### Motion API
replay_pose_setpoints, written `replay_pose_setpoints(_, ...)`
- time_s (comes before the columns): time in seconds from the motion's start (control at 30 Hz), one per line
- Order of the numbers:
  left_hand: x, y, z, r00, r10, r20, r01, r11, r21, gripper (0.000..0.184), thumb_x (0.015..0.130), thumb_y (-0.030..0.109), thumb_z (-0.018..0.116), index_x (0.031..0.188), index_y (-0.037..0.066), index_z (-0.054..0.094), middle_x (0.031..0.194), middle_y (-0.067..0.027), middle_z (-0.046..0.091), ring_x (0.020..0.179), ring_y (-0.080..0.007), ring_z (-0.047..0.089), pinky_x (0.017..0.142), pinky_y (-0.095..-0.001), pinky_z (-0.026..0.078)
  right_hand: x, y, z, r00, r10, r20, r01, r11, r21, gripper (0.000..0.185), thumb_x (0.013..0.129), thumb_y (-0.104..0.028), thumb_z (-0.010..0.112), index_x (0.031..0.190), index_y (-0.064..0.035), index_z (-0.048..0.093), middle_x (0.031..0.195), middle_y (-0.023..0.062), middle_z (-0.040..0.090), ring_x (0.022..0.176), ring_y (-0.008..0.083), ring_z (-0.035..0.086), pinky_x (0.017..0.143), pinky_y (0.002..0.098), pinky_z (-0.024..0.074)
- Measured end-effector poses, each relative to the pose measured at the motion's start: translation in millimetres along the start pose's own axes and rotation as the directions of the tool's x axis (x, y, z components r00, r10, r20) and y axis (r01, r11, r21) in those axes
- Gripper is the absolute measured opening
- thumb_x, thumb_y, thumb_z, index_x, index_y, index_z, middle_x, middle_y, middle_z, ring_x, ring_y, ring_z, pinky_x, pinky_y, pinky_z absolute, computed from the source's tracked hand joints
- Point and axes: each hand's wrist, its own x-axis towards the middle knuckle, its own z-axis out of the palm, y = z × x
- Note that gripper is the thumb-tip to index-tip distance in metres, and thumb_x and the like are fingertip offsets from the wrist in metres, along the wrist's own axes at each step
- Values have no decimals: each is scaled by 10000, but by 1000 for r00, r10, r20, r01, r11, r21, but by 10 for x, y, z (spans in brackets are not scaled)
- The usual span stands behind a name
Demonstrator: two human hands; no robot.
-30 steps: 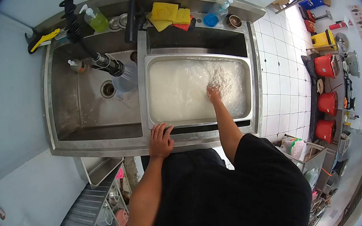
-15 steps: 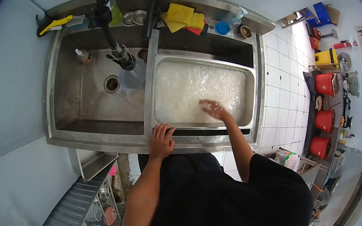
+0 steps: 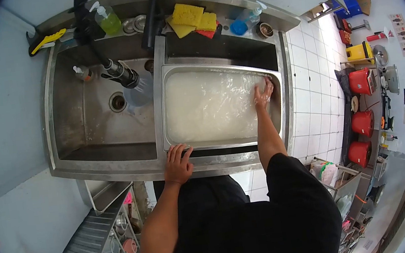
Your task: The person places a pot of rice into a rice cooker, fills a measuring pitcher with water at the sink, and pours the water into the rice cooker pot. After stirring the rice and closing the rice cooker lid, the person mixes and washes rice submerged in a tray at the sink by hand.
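Observation:
A deep rectangular steel pan (image 3: 163,111) sits over the right sink basin, filled with cloudy whitish water (image 3: 205,105). What lies under the surface is hard to make out. My left hand (image 3: 178,166) has its fingers hooked over the pan's near left corner. At the pan's right end, my right hand (image 3: 263,93) dips partly into the water, fingers extended and apart, close to the right wall. Its lower part is hidden by the water and glare.
In the left basin, a black spray faucet (image 3: 124,74) runs water into a clear container (image 3: 138,95) beside the drain (image 3: 117,102). Yellow sponges (image 3: 188,15), a green soap bottle (image 3: 109,22) and a blue pump bottle (image 3: 245,21) line the back ledge.
My right hand has swept from the pan's near middle to its far right end, and the water there looks smoother. My left hand stays at the corner. The view has shifted slightly.

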Motion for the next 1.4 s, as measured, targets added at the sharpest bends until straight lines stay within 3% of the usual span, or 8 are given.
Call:
replay_pose_setpoints(0.23, 18, 8, -7, 1000, 8, 17, -8, 1000, 10, 516, 761, 125, 572, 1277, 110, 572, 1300, -145, 505, 1285, -304, 443, 1148, -510, 295, -135, 479, 572, 839, 459, 291, -497, 432, 752, 809, 916, -323, 630, 1519, -4, 195, 1594, 131, 203, 1485, 263, 138, 1196, 386, 131)
replay_pose_setpoints(0.53, 41, 24, -24, 1000, 16, 20, -17, 1000, 25, 523, 761, 120, 568, 1283, 115, 571, 1292, -141, 509, 1278, -306, 451, 1147, -508, 296, -223, -94, 703, 109, 515, 850, -939, 333, -82, 938, 857, -790, 254, 1563, -194, 92, 1632, 90, 40, 1493, 318, 10, 1147, 599, -28)
replay_pose_setpoints(0.93, 38, 13, -10, 999, 35, 8, -35, 999, 9, 525, 741, 106, 576, 1265, 91, 568, 1275, -149, 506, 1259, -328, 460, 1129, -530, 301, -704, -716, 1078, 197, 30, 980, -204, 979, 11, 535, 913, -387, 586, 1384, -155, 484, 1374, 105, 523, 1291, 350, 436, 1090, 551, 314)
replay_pose_setpoints(1.07, 18, -6, -13, 1000, 8, 24, -8, 1000, 15, 539, 751, 134, 579, 1290, 124, 566, 1296, -133, 507, 1278, -298, 449, 1147, -500, 294, -707, -1168, 176, 592, -226, 774, 302, 952, 47, 370, 807, -367, 695, 1154, -240, 677, 1301, 159, 564, 1300, 343, 418, 1061, 574, 310)
replay_pose_setpoints(1.17, 15, -25, -13, 1000, 8, 4, -8, 1000, 10, 539, 753, 135, 581, 1292, 123, 564, 1297, -133, 510, 1279, -292, 450, 1148, -495, 296, -781, -988, 164, 861, -90, 501, 163, 981, -102, 546, 710, -195, 741, 1230, -190, 574, 1411, 190, 403, 1320, 346, 373, 1106, 531, 276)
replay_pose_setpoints(1.27, 9, -40, -10, 1000, 8, 6, -8, 1000, 18, 541, 757, 143, 581, 1296, 119, 558, 1301, -130, 509, 1282, -286, 450, 1150, -491, 296, -720, -673, 396, 898, -145, 415, -94, 858, 505, 715, 700, -93, 692, 1361, -114, 421, 1353, 173, 436, 1299, 321, 391, 1106, 457, 295)
replay_pose_setpoints(1.3, 11, -39, -4, 1000, 7, 7, -7, 1000, 17, 540, 758, 145, 581, 1297, 118, 556, 1302, -129, 508, 1283, -285, 449, 1151, -490, 296, -657, -722, 446, 888, 81, 452, -145, 983, 109, 849, 682, -47, 671, 1441, -63, 290, 1336, 126, 433, 1280, 283, 402, 1099, 409, 306)
replay_pose_setpoints(1.4, 2, -44, -16, 1000, 10, 2, -10, 1000, 6, 537, 757, 141, 580, 1292, 110, 556, 1299, -130, 509, 1282, -291, 450, 1147, -498, 299, -633, -857, 573, 763, 422, 490, -646, 532, 548, 903, 719, -26, 655, 1508, -98, 223, 1387, 121, 409, 1286, 287, 398, 1112, 400, 287)
